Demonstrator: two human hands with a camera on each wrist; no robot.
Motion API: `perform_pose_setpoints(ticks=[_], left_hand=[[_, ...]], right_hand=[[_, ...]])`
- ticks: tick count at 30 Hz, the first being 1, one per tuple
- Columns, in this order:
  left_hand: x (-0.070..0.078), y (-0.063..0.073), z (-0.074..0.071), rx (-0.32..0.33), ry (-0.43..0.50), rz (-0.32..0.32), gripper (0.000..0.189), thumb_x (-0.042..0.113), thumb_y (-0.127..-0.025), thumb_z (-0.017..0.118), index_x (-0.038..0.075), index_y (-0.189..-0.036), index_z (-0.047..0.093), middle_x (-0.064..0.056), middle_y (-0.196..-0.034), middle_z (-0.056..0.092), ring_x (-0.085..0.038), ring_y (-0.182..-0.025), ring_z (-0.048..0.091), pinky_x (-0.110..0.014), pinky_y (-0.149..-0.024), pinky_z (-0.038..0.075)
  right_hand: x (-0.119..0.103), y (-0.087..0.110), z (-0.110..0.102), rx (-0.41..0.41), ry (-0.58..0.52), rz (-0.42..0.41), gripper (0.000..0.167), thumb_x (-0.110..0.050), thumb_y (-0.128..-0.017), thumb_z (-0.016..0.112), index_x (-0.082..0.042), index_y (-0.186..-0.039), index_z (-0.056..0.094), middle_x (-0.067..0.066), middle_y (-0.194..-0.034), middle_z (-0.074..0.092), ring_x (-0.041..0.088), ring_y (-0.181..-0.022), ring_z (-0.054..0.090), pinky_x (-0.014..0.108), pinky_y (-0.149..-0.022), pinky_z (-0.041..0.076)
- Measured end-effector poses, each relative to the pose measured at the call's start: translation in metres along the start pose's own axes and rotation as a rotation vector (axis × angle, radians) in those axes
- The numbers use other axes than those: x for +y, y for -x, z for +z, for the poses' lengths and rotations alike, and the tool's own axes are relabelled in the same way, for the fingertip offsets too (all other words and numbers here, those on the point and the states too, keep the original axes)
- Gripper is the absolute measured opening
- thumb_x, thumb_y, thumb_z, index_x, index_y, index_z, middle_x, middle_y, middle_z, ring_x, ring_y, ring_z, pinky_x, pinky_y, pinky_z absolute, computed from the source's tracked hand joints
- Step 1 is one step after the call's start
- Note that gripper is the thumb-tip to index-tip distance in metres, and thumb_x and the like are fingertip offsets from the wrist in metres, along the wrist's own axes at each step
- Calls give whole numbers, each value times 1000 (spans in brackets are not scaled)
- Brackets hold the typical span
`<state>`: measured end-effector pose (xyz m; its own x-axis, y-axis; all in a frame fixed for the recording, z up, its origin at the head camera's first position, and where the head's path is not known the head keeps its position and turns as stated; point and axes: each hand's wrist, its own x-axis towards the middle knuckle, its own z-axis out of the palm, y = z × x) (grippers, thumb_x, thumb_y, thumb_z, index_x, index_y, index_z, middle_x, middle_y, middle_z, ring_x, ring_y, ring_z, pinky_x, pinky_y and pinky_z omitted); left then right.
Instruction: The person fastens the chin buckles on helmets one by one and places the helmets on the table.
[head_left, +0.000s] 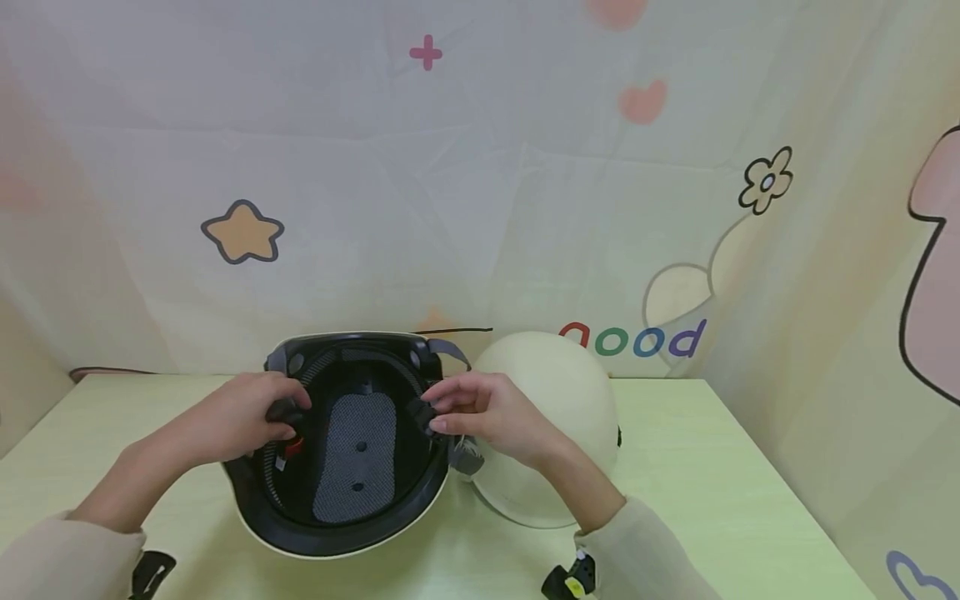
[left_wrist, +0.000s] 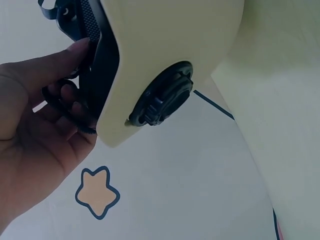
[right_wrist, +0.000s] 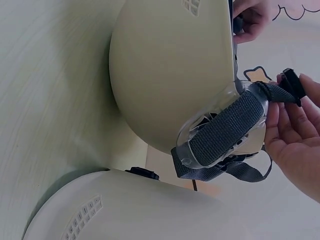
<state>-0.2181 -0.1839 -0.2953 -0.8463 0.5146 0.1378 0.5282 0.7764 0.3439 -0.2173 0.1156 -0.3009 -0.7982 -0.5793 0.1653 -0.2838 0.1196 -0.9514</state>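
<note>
A cream helmet [head_left: 330,547] rests on its crown, its black padded inside facing up. At its left rim my left hand [head_left: 238,418] grips a black strap [left_wrist: 67,112]; a red buckle piece [head_left: 294,447] shows just below those fingers. Over the opposite rim, my right hand [head_left: 483,410] pinches a black buckle [right_wrist: 292,85] between thumb and fingers. Grey webbing [right_wrist: 227,132] leads from it across a clear plastic piece [right_wrist: 232,95] on the helmet's side. A round black knob [left_wrist: 172,97] sits on the outer shell near my left hand.
A second cream helmet [head_left: 555,392] lies crown up close on the right, partly behind my right forearm. Both stand on a pale wooden table [head_left: 712,500]. A printed cloth [head_left: 360,167] hangs behind the table's far edge.
</note>
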Motion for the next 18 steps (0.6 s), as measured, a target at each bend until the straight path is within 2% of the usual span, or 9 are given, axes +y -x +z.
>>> perform_pose_setpoints(ticks=[6, 11, 14, 18], left_hand=[[-2, 3, -1, 8, 10, -14, 33, -5, -67, 75, 2, -97, 62, -12, -93, 60, -24, -80, 54, -34, -62, 49], [-2, 5, -2, -1, -1, -2, 35, -5, -66, 76, 3, -98, 62, -9, -91, 60, -22, -80, 54, -33, -62, 48], [-2, 7, -4, 9, 25, 7, 34, -1, -69, 75, 2, -100, 62, -7, -91, 59, -17, -72, 52, -29, -59, 47], [-2, 10, -8, 58, 48, 29, 34, 8, -73, 75, 5, -103, 61, -6, -95, 57, -15, -74, 51, -28, -60, 46]], right_hand=[[1, 1, -1, 6, 20, -2, 27, 0, -83, 64, 4, -110, 59, 7, -92, 63, 14, -81, 60, 28, -76, 50], [1, 2, -2, 7, 14, -11, 30, -1, -83, 63, 3, -113, 58, 8, -92, 62, 15, -82, 61, 28, -77, 50], [0, 2, -2, 20, 23, -16, 32, -3, -84, 63, 1, -115, 58, 6, -91, 60, 15, -81, 59, 27, -76, 49], [0, 2, -2, 33, 31, -19, 30, -4, -84, 63, 0, -114, 59, 7, -91, 60, 16, -80, 60, 27, -74, 50]])
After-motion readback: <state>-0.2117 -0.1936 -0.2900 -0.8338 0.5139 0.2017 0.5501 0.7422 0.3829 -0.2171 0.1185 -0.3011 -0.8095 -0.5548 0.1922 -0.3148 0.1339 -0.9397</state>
